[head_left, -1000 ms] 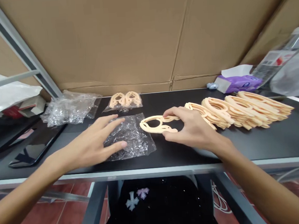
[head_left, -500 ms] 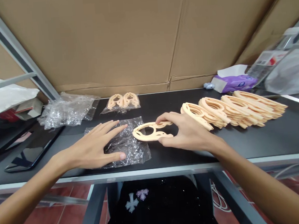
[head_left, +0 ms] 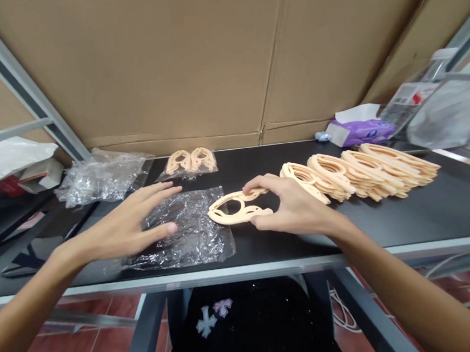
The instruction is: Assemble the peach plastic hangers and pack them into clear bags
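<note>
My right hand (head_left: 292, 207) pinches a flat peach-coloured cut-out piece (head_left: 231, 209) between thumb and fingers, at the right edge of a clear plastic bag (head_left: 186, 231) lying on the black table (head_left: 425, 215). My left hand (head_left: 129, 225) lies flat with fingers spread on the left part of that bag. A long overlapping row of the same peach pieces (head_left: 361, 174) stretches to the right of my right hand.
A bagged pair of peach pieces (head_left: 189, 161) lies at the back, beside a heap of clear bags (head_left: 99, 176). A purple tissue pack (head_left: 357, 131) sits at the back right. A dark phone (head_left: 33, 254) lies far left. Cardboard (head_left: 210, 64) walls the back.
My right hand has carried the peach piece leftward to the bag's edge. My left hand has slid left across the bag, which now lies flatter and more spread.
</note>
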A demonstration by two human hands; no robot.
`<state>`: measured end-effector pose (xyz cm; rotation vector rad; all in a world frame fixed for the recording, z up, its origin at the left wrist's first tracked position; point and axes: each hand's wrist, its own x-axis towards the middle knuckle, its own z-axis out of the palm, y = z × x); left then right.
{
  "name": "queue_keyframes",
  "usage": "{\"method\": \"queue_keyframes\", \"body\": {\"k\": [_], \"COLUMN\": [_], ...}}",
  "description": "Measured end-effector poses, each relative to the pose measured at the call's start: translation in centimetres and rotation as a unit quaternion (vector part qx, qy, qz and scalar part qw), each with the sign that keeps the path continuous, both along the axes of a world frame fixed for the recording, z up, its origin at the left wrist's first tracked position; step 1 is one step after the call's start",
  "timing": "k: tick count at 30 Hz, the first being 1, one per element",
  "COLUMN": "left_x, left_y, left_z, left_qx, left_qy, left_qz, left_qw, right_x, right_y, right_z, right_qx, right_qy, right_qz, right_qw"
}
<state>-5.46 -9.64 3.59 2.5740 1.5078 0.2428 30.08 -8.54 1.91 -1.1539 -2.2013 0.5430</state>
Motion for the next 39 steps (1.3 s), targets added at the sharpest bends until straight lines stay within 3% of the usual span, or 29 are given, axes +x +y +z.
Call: {"method": "queue_keyframes", "body": {"k": [5,12,17,23,29,34,39], "left_x": [-2.9,-3.5,-2.9,0.0,2.0,2.2,1.2], "left_y": [0.5,0.8,1.4,2.1,2.8,2.6,2.7], "left_z": [-1.6,-3.2,-3.2,-2.4,-1.9,-2.2,-2.3], "left_qx": [-0.023,-0.045,-0.047,-0.055,-0.051,-0.055,-0.043], "left_qy": [-0.058,-0.11,-0.113,-0.094,-0.084,-0.089,-0.104], "left_qz": [0.05,0.066,0.06,0.031,-0.003,0.005,0.023], "left_qw": [0.997,0.991,0.991,0.994,0.995,0.995,0.993], "right_x": [0.0,-0.8,-1.9,-2.9,-3.6,-3.4,-2.1], "right_y": [0.0,0.1,0.5,1.9,3.4,3.2,2.2], "right_z": [0.1,0.0,0.2,0.7,-0.2,-0.9,0.2], "right_qx": [-0.009,-0.019,0.003,0.044,0.04,-0.007,0.006], "right_qy": [0.002,-0.018,-0.018,-0.007,-0.009,0.005,-0.046], "right_qz": [-0.003,0.018,0.041,0.101,0.118,0.112,0.053], "right_qw": [1.0,1.0,0.999,0.994,0.992,0.994,0.998]}}
